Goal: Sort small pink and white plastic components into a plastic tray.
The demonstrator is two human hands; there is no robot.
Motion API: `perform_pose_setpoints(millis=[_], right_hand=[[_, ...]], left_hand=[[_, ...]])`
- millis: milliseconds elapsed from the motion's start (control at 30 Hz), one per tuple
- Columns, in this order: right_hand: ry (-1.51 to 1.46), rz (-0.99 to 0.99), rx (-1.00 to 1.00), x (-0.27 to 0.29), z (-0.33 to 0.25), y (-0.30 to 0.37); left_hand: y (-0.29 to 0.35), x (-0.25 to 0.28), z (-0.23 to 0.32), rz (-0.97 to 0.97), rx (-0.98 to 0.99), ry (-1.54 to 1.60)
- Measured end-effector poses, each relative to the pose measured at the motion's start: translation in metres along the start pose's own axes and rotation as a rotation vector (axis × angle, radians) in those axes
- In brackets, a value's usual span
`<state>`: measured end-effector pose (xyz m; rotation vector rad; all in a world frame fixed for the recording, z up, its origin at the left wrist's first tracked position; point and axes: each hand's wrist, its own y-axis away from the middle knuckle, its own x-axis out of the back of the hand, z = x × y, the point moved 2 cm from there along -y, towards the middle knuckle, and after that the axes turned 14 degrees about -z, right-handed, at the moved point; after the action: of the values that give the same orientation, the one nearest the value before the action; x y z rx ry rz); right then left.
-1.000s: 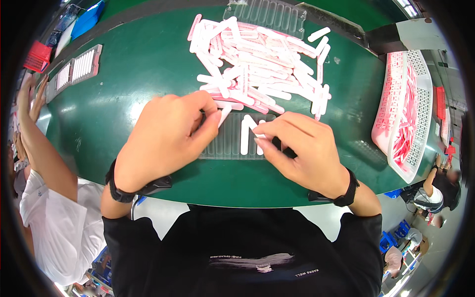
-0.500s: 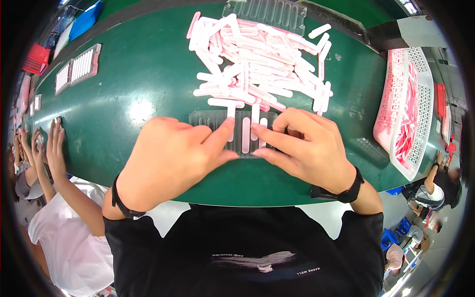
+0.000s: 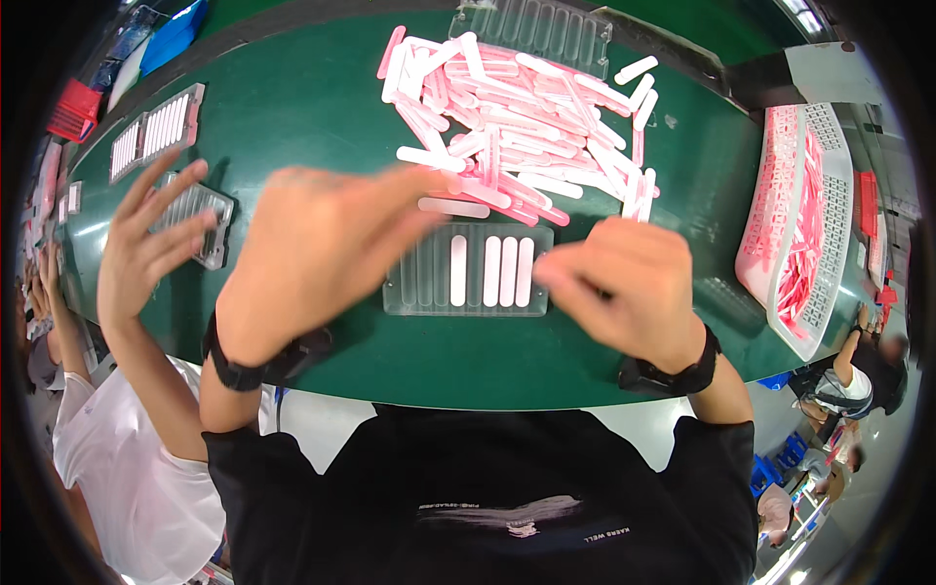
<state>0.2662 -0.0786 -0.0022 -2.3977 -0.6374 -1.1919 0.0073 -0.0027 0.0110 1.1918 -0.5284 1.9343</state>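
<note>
A clear plastic tray (image 3: pixel 419 304) with long slots lies before me. Several pale, round-ended flat sticks (image 3: pixel 508 273) fill its right side, and a single one (image 3: pixel 458 271) lies apart, left of a bare slot. My left hand (image 3: pixel 322 258), smeared by motion, reaches over the tray's upper left; its fingertips are at the near edge of a heap of pink and white sticks (image 3: pixel 526 127). Whether it grips one is unclear. My right hand (image 3: pixel 629 292) is curled beside the tray's right edge, thumb and forefinger together, with no stick showing in them.
Another clear slotted tray (image 3: pixel 536 27) lies behind the heap. A white basket (image 3: pixel 824 224) of pink sticks stands at the right. On the left, a co-worker's hand (image 3: pixel 156 239) is over a clear tray (image 3: pixel 216 216); filled trays (image 3: pixel 166 132) lie beyond.
My left hand has left the tray and moved up to the heap. My right hand has drawn right; the sticks now lie in the slots. A co-worker's hand and a clear tray have appeared at left.
</note>
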Motion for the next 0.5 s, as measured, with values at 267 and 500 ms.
perform_pose_setpoints(millis=[267, 500], right_hand=[[0.025, 0.062, -0.306, 0.003, 0.014, -0.003], [0.201, 0.060, -0.241, -0.002, 0.009, 0.002]], left_hand=[[-0.010, -0.009, -0.023, 0.123, 0.030, -0.053], [-0.013, -0.007, -0.018, -0.068, 0.326, 0.547]])
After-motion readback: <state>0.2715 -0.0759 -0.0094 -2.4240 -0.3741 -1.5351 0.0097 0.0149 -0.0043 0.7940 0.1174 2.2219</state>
